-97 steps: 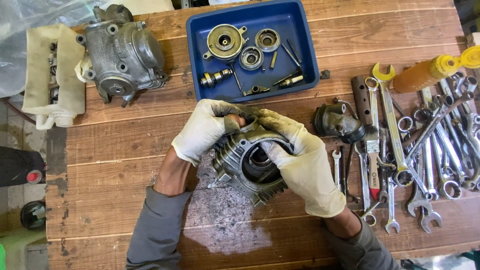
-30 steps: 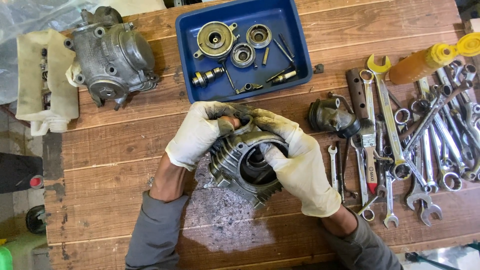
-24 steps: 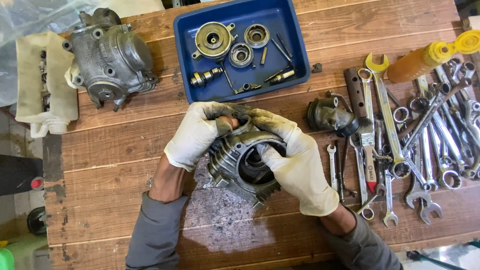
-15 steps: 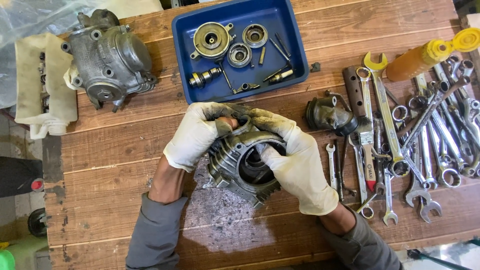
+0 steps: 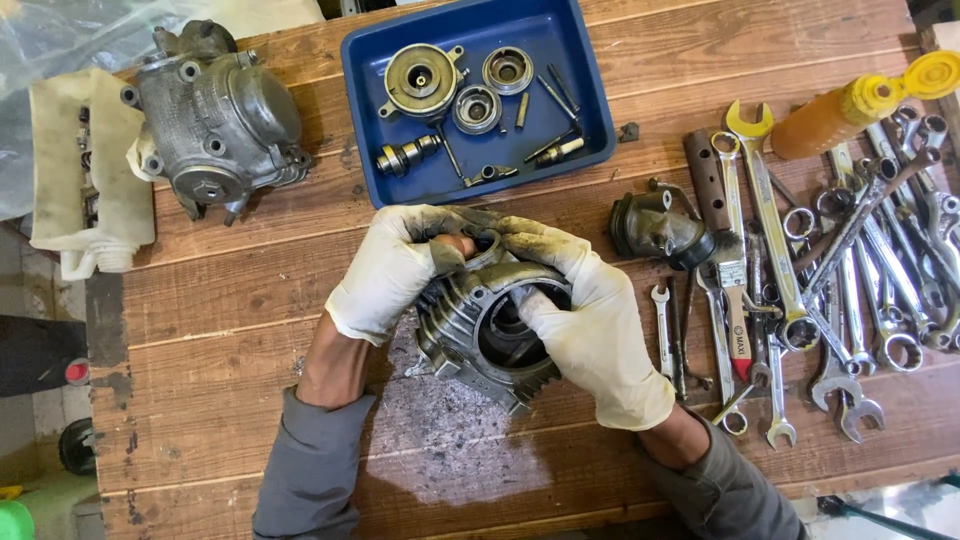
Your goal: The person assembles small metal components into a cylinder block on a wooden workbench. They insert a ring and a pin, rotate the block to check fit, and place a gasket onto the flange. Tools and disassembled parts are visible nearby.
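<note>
Cream, grime-smudged gloves on left hand and right hand; grey finned cylinder; blue parts tray; orange bottle, yellow cap; brown plank table.

A repair workshop is showing here: wrenches are lying heaped at the right, engine parts are sitting in a blue tray at top centre, on an oil-stained plank tabletop.

Grimy cream gloves, apparently rubber; grey sleeves.

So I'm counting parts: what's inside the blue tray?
Inside the blue tray: three round metal parts, a camshaft-like piece, several pins. None appears covered.
</note>
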